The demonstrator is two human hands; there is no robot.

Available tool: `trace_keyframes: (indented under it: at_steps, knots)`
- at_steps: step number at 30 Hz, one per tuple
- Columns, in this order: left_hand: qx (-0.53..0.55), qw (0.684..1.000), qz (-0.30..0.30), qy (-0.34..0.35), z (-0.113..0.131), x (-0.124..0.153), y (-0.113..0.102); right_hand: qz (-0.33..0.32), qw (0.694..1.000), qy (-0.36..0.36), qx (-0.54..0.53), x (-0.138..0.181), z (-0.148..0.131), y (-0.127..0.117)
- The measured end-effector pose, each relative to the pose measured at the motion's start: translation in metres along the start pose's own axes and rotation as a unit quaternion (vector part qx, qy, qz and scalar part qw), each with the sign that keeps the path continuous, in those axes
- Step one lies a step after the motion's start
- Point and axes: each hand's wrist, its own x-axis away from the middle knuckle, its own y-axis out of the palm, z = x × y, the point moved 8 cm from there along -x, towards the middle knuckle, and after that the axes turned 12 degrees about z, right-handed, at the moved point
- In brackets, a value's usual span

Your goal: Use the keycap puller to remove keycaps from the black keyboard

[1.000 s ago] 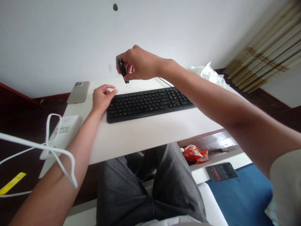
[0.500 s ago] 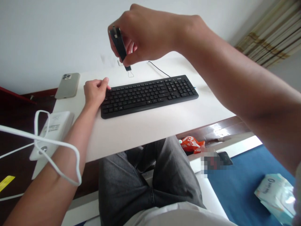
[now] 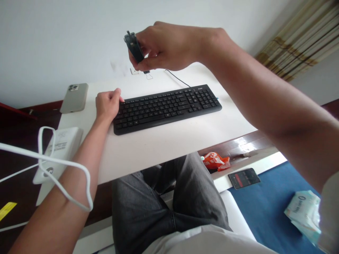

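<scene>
My right hand [image 3: 164, 49] is raised over the back of the white table, fingers closed around a dark, tapered tool [image 3: 134, 46] with small metal parts at its upper end. Just below the fingers, a thin wire loop [image 3: 149, 76] like a binder clip's handle hangs near the tool's lower end. The hand hides the middle of the tool. My left hand [image 3: 107, 104] rests on the table beside the left end of a black keyboard [image 3: 166, 111], its fingers curled and the thumb at the keyboard's corner. Whether anything is inside those fingers is hidden.
A phone [image 3: 75, 98] lies at the table's back left. Nearer stands a white power strip or adapter [image 3: 63, 141], with a white cable [image 3: 87, 183] looping over my left forearm. Lower right are an orange bag [image 3: 215, 161], a dark phone [image 3: 244, 178] and a wipes pack [image 3: 303, 211].
My right hand has shifted slightly; the tool and wire loop are now a little higher above the keyboard. My left hand has stayed in place. The view has turned slightly.
</scene>
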Motion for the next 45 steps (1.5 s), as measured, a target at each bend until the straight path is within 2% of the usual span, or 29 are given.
trace_keyframes:
  at_steps: [3, 6, 11, 15, 17, 22, 25, 27, 31, 35, 40, 45]
  knots:
    - [0.015, 1.0, 0.009, -0.017, -0.003, -0.001, 0.0, 0.048, 0.997, -0.013, -0.066, -0.001, -0.006, -0.011]
    - [0.043, 0.999, 0.02, -0.012, -0.005, -0.002, 0.001, 0.069, 0.99, -0.061, -0.105, -0.004, -0.02, -0.015]
    - [0.052, 0.998, 0.02, 0.008, -0.006, -0.003, 0.003, 0.03, 0.995, -0.066, -0.074, -0.006, -0.026, -0.001]
    - [0.038, 0.999, 0.017, 0.022, -0.003, -0.003, 0.002, 0.061, 0.99, -0.057, -0.111, -0.011, -0.021, 0.009]
    - [0.063, 0.997, 0.022, 0.031, -0.001, -0.004, 0.0, 0.1, 0.981, -0.044, -0.162, -0.021, -0.014, 0.016]
    - [0.177, 0.983, 0.039, 0.032, -0.004, -0.01, -0.002, 0.167, 0.948, 0.073, -0.262, -0.059, 0.02, 0.055]
    - [0.22, 0.974, 0.054, 0.0, -0.012, -0.012, -0.003, 0.152, 0.899, 0.158, -0.378, -0.071, 0.036, 0.089]
    - [0.238, 0.969, 0.062, -0.021, -0.014, -0.012, -0.004, 0.134, 0.865, 0.189, -0.445, -0.073, 0.041, 0.108]
    - [0.269, 0.961, 0.062, -0.031, -0.012, -0.01, -0.004, 0.093, 0.826, 0.223, -0.509, -0.067, 0.045, 0.127]
    - [0.282, 0.956, 0.056, -0.049, -0.015, -0.009, -0.004, 0.089, 0.811, 0.225, -0.532, -0.063, 0.047, 0.132]
    - [0.31, 0.946, 0.054, -0.074, -0.02, -0.009, -0.005, 0.058, 0.804, 0.236, -0.542, -0.061, 0.045, 0.16]
    - [0.335, 0.935, 0.063, -0.1, -0.026, -0.009, -0.006, 0.044, 0.776, 0.269, -0.569, -0.058, 0.043, 0.178]
